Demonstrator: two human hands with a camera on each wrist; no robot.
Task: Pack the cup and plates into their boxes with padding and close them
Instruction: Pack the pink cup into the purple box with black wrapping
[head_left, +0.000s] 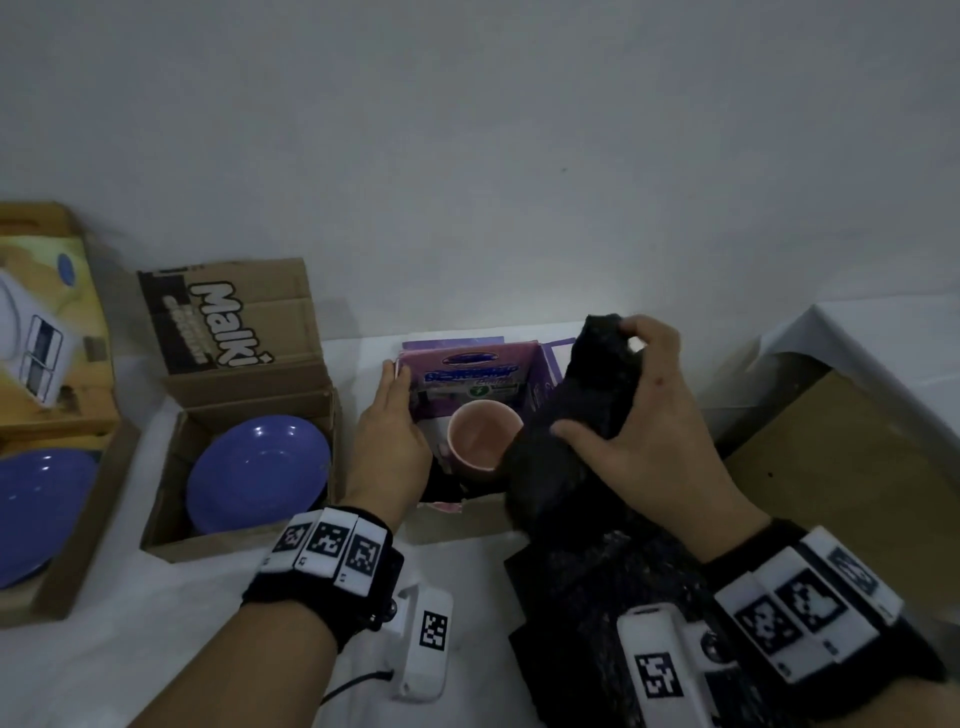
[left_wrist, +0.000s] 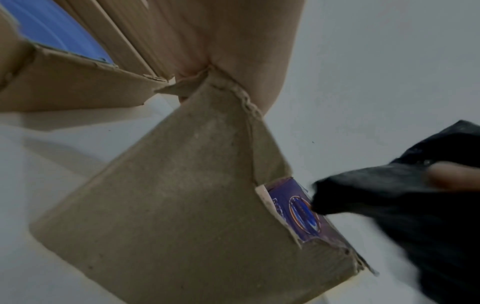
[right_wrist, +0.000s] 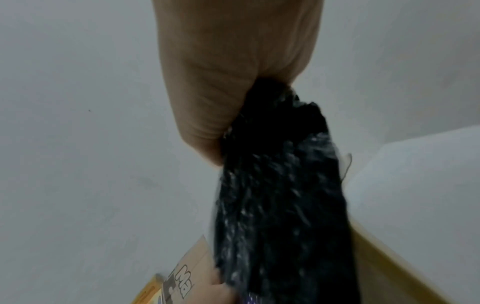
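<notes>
A pale grey wall (head_left: 467, 156) is seen filling the upper frame, w/ a small dark speck (head_left: 563, 170) marked on it. The work surface is covered by a white cloth (head_left: 156, 649), creased in places. At far right, a flat brown panel (head_left: 857, 467), poss. a bare tabletop or board as the view is dim, is shown partly draped by a white sheet (head_left: 883, 353); its tan edge is also caught in the right wrist view.
</notes>
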